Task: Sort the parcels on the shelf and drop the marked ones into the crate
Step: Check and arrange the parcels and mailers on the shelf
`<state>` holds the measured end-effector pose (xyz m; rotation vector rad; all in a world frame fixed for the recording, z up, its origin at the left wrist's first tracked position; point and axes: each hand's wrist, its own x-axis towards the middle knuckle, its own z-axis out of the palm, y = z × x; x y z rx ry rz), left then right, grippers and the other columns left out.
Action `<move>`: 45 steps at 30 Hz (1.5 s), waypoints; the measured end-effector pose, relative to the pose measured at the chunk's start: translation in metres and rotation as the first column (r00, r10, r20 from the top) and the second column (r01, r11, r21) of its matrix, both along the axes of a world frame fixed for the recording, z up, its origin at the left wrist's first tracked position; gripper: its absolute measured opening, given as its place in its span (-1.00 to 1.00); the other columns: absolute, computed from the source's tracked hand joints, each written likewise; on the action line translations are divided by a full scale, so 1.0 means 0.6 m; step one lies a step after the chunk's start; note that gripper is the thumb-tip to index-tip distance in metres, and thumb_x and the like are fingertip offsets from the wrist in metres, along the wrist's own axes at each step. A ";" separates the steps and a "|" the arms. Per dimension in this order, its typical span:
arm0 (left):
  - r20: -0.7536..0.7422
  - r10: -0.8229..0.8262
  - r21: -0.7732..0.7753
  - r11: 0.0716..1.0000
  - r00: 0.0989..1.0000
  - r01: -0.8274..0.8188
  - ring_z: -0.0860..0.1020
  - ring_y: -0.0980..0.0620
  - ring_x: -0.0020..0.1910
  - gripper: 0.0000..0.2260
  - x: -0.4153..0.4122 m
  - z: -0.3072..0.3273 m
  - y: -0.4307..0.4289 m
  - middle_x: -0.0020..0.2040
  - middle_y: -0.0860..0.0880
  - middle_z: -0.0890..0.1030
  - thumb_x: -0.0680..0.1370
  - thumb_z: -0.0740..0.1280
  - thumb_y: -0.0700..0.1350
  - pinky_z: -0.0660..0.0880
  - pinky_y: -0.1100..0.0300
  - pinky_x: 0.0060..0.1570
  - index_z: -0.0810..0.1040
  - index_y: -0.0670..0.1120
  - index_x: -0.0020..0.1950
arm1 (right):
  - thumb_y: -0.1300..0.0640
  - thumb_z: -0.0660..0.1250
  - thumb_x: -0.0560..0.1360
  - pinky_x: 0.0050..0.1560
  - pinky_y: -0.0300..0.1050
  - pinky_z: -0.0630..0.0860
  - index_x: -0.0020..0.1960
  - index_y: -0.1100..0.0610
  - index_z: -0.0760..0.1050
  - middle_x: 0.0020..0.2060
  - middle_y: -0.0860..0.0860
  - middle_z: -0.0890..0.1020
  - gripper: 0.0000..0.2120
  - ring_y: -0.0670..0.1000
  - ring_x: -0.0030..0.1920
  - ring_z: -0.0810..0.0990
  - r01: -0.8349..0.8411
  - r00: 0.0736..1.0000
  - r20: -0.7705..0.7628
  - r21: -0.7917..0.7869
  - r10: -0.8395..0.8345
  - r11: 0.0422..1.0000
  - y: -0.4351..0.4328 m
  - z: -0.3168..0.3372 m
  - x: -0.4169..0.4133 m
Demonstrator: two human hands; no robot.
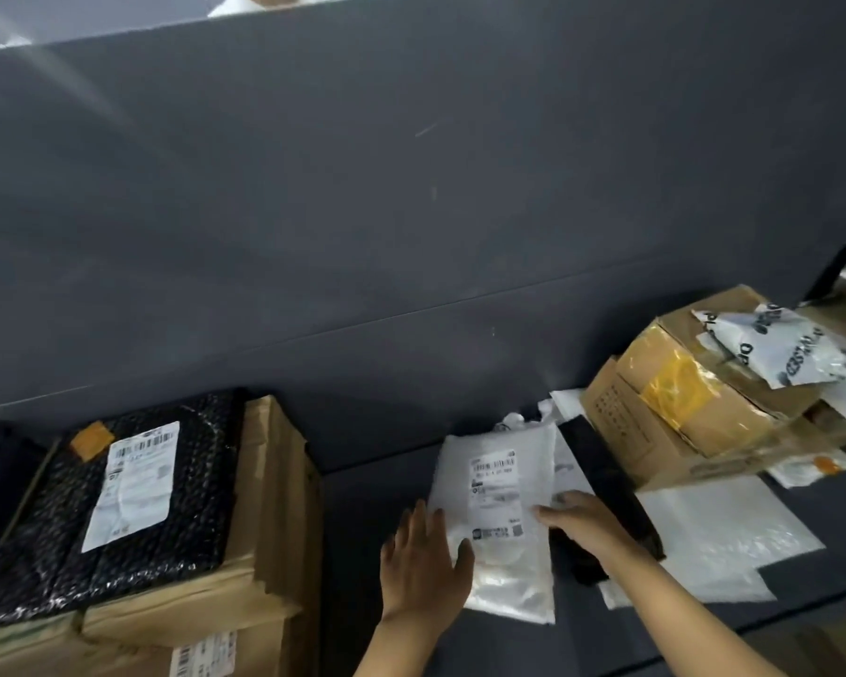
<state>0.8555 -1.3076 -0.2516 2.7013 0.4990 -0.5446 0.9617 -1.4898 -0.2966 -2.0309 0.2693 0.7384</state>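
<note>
Both hands rest on a white poly mailer that lies flat on the dark grey shelf. The left hand is spread open, fingers apart, palm down on the mailer's lower left edge, the thumb lying over the plastic; it presses rather than grips. The right hand reaches in from the right, fingers extended and flat across the mailer's right edge, with the fingertips just under the printed label; whether it pinches the edge cannot be told.

The mailer is a thin, wrinkled, glossy bag, long and narrow, carrying a white shipping label with a barcode at the top and small codes at the bottom; the print is too blurred to read.

Under the right hand and forearm lies a black parcel, and beyond it to the right a translucent bubble mailer. Farther right and behind the hands stand stacked cardboard boxes with yellow tape, topped by a crumpled white printed bag. Well left of the left hand, a black bubble-wrap parcel with a white label lies on a large cardboard box. A dark grey panel rises behind the shelf.
</note>
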 end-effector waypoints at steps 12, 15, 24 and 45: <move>-0.179 -0.163 -0.364 0.927 0.970 0.089 0.06 0.08 0.55 -0.52 -0.030 -0.014 0.013 0.57 0.11 0.05 0.61 0.10 0.12 0.04 0.16 0.49 0.13 0.17 0.52 | 0.20 0.43 0.43 -0.40 -0.16 0.25 0.01 0.20 0.52 -0.31 0.16 0.58 -0.82 0.08 -0.41 0.47 0.226 0.969 -0.191 0.424 -0.158 0.877 0.096 -0.002 -0.080; -0.008 -0.115 -0.375 0.921 0.993 0.103 0.29 0.11 0.44 -0.60 -0.031 -0.001 0.028 0.49 0.13 0.28 0.59 0.13 0.11 0.22 0.17 0.44 0.29 0.18 0.45 | 0.26 0.39 0.45 -0.30 -0.13 0.47 0.06 0.16 0.54 -0.14 0.15 0.68 -0.81 0.13 -0.19 0.64 0.311 0.950 -0.130 0.442 -0.283 0.841 0.102 0.008 -0.083; 0.111 0.469 -0.840 0.515 0.876 -0.169 0.61 -0.03 0.09 -0.59 0.019 0.099 0.129 0.17 -0.02 0.60 0.53 0.36 0.00 0.59 0.19 -0.10 0.41 -0.10 0.32 | 0.12 0.47 0.35 0.12 0.18 0.52 0.18 0.14 0.54 0.03 0.16 0.68 -0.58 0.19 0.04 0.66 0.108 0.970 0.077 0.712 -0.230 0.694 0.063 0.152 -0.083; 0.324 0.518 -0.932 0.321 0.791 0.171 0.64 -0.06 0.11 -0.59 -0.001 0.210 0.153 0.11 -0.02 0.68 0.43 0.38 0.11 0.50 -0.15 0.20 0.54 0.04 0.24 | -0.30 0.21 0.46 0.29 0.15 0.43 0.26 -0.08 0.49 0.13 -0.05 0.65 -0.53 -0.01 0.17 0.61 -0.061 0.855 0.423 0.657 -0.301 0.752 0.119 0.312 -0.103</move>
